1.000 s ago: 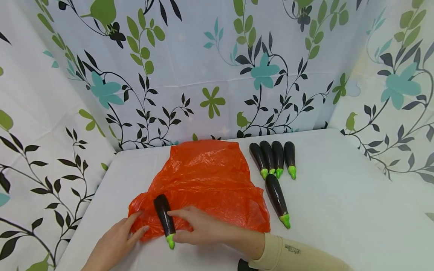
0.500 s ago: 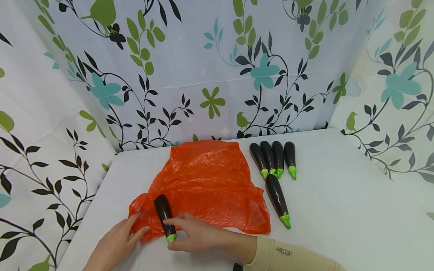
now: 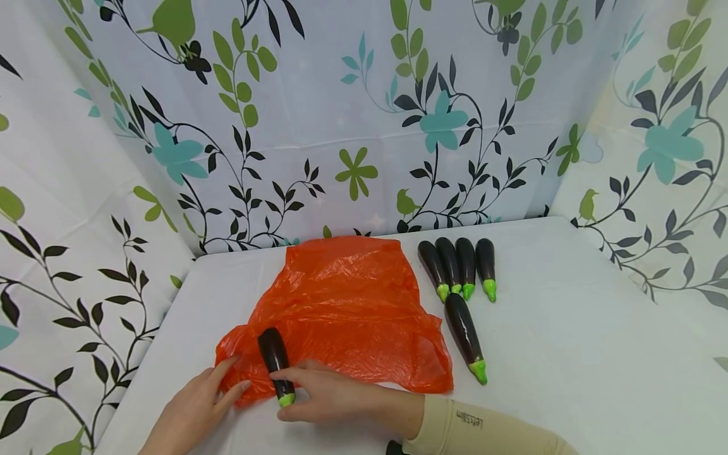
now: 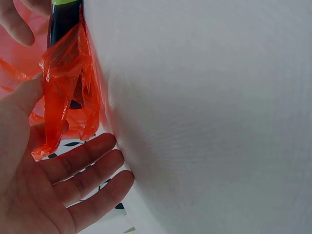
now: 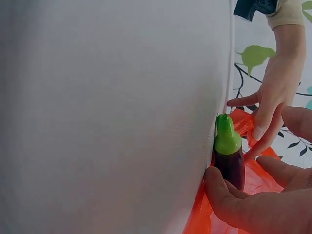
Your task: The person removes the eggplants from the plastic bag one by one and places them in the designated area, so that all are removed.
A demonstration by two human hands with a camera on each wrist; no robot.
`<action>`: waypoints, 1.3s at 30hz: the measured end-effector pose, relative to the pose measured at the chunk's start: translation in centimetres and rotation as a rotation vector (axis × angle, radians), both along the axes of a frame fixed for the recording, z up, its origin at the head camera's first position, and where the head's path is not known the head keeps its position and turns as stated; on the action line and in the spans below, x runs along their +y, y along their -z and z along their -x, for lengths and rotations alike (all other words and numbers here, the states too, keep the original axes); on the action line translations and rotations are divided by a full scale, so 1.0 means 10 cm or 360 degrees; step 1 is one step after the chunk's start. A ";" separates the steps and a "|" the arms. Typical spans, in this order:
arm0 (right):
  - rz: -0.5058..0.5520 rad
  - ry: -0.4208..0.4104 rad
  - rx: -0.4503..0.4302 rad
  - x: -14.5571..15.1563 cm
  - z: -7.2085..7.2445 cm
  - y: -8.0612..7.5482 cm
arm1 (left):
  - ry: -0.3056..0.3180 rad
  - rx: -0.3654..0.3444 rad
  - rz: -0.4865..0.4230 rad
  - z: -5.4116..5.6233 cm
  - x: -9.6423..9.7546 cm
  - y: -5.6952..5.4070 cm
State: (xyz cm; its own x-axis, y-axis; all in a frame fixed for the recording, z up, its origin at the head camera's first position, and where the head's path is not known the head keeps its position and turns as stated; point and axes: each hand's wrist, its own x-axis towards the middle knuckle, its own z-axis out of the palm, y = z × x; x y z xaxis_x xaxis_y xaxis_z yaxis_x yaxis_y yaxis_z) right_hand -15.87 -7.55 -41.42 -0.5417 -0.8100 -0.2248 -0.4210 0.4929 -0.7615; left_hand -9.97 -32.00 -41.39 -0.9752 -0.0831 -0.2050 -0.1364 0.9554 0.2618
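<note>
A dark purple eggplant [image 3: 275,354] with a bright green stem end lies over the near left part of a red plastic bag [image 3: 347,278]. My right hand [image 3: 324,392] holds it near the stem, with a finger reaching over the top and the thumb beside the green end. On the left, my left hand [image 3: 190,404] pinches the bag's edge between thumb and index finger. In the left wrist view, the bag's bunched film [image 4: 63,92] partly covers the eggplant [image 4: 63,24], while the other fingers extend loosely. The right wrist view shows the green stem [image 5: 226,134] between my right fingers.
To the bag's right, several eggplants [image 3: 466,265] lie in a row at the back, and one more eggplant [image 3: 465,335] lies nearer. Patterned curtains [image 3: 364,114] surround the white table [image 3: 557,354]. A black object [image 3: 395,448] shows beside the right sleeve.
My right hand has slid slightly left and down along the eggplant, its finger now reaching over it. The green stem end looks shorter. My left hand stays on the bag.
</note>
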 end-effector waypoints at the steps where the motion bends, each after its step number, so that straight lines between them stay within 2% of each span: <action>1: 0.0000 -0.0001 -0.0002 -0.01 0.00 0.00 | 0.0000 0.0001 0.0002 0.00 0.00 0.00; 4: 0.0001 0.0000 -0.0010 -0.03 0.00 -0.01 | 0.0003 0.0007 0.0008 0.00 0.00 0.00; 12: -0.0021 0.0037 -0.0186 -0.08 0.05 0.00 | 0.0010 0.0009 0.0010 0.00 -0.01 -0.01; 21: -0.0030 0.0016 -0.0123 -0.09 0.07 0.03 | 0.0015 0.0008 0.0006 0.01 -0.01 -0.02; 33: -0.0046 0.0049 -0.0117 -0.11 0.07 0.03 | 0.0004 -0.0014 0.0010 0.02 -0.01 -0.01; 39: -0.0036 0.0114 -0.0190 -0.11 0.06 0.01 | -0.0005 -0.0023 0.0006 0.02 0.00 -0.01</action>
State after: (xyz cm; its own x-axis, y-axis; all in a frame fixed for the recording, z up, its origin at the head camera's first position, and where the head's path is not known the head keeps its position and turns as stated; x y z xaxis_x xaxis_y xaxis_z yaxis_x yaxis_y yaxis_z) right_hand -16.46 -8.69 -41.54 -0.5665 -0.7640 -0.3089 -0.2912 0.5362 -0.7922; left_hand -10.15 -32.05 -41.31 -0.9719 -0.0868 -0.2187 -0.1429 0.9561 0.2559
